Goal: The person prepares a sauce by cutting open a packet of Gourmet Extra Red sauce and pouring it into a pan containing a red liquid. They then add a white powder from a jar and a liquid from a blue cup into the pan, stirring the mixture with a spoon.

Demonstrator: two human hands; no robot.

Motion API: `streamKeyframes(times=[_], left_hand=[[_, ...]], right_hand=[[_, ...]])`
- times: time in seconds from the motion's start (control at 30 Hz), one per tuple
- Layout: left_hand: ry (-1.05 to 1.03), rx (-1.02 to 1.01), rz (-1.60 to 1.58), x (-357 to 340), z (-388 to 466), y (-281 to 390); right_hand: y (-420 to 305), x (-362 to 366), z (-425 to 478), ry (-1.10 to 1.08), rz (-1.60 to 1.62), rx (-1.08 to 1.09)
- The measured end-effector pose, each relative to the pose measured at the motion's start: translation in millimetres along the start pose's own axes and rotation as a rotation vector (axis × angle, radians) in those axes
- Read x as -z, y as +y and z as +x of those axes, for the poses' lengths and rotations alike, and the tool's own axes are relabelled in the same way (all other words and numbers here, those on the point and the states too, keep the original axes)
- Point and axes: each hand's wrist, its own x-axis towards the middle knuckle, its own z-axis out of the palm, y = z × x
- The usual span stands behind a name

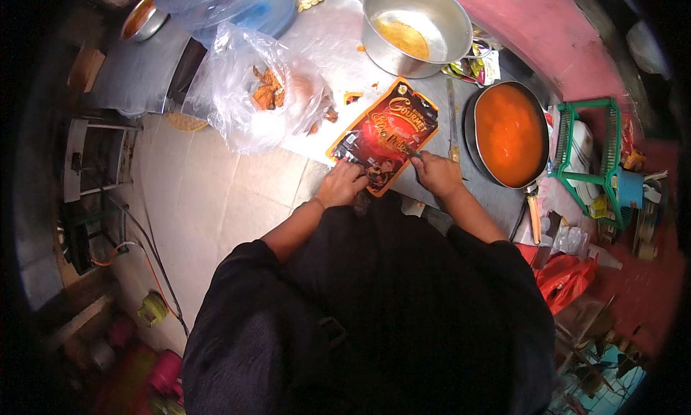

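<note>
A red and black sauce pouch (386, 134) with an orange border lies tilted at the counter's front edge. My left hand (342, 183) grips its lower left edge. In my right hand (438, 173), at the pouch's right side, is a small thin tool, perhaps a knife, its tip over the pouch; its exact kind is unclear. A long knife (453, 121) lies just right of the pouch. Fried chicken pieces (268, 91) sit in a clear plastic bag (237, 102) to the left. A frying pan (508, 134) of orange-red sauce stands to the right.
A deep metal pot (415, 29) with yellowish liquid stands at the back, beside opened sachets (478, 67). Large clear blue plastic containers (243, 7) are at the back left, near a metal bowl (144, 21). A green dish rack (588, 161) stands right of the pan, whose handle (534, 218) points towards me.
</note>
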Motion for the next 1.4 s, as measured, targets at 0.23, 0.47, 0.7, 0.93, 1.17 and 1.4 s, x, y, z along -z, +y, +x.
streamKeyframes(times=[0.23,0.47,0.7,0.93,1.17,1.4], left_hand=[[0.015,0.006,0.021,-3.8,-1.4,-1.7],[0.060,-0.006,0.052,-2.1,2.4,0.0],[0.049,-0.004,0.051,1.6,2.9,0.3],[0.083,0.025,0.003,4.1,7.6,2.3],[0.012,0.184,-0.018,9.5,16.9,9.4],[-0.092,0.207,0.044,16.0,25.7,19.6]], right_hand=[[-10.7,21.9,19.1,-0.197,-0.052,-0.157],[-55.2,29.9,23.8,-0.301,-0.051,0.118],[-48.5,23.1,50.1,-0.168,-0.031,0.110],[-41.2,7.3,80.7,-0.004,0.073,-0.124],[-62.9,7.6,70.0,-0.076,0.077,0.112],[-39.1,-3.8,82.3,-0.012,0.026,0.195]])
